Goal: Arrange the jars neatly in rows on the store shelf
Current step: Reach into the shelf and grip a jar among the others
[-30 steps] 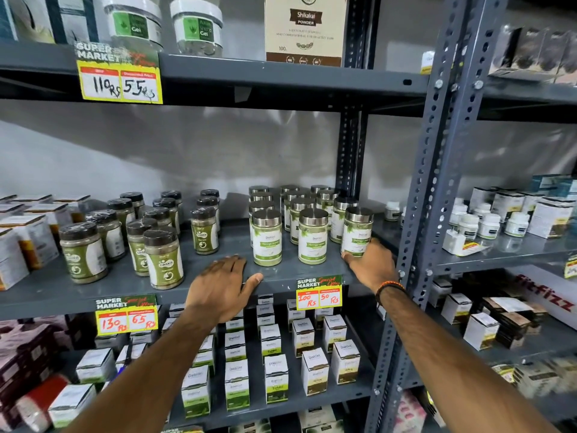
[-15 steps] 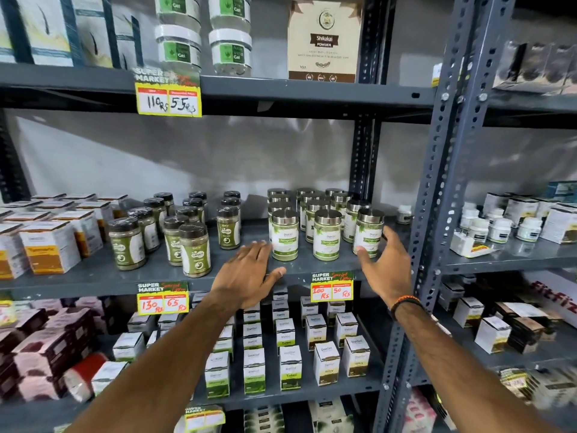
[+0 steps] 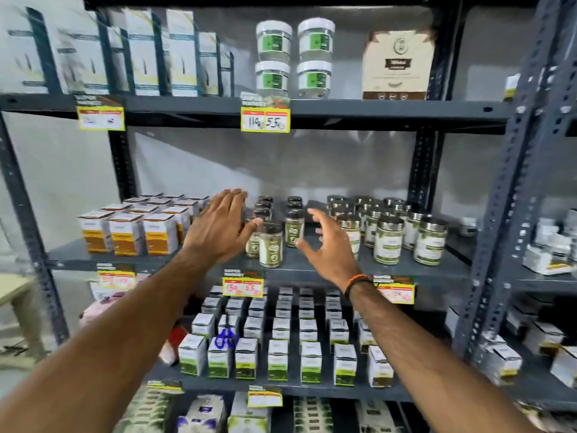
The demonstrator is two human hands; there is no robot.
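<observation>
Flanking dark-lidded jars point(image 3: 271, 245) of greenish powder, spread hands

Both hands have left the steel-lidded jars point(image 3: 388, 239) and moved left: the left hand point(image 3: 218, 228) now covers the dark-lidded jars point(image 3: 271, 243), the right hand point(image 3: 331, 245) spread open just beside them.

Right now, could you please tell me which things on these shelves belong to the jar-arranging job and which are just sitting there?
Belong to the job:
dark-lid jars
steel-lid jars
middle shelf
left hand, open
right hand, open

Just there:
orange boxes
gel tubs
price tags
green boxes
</observation>
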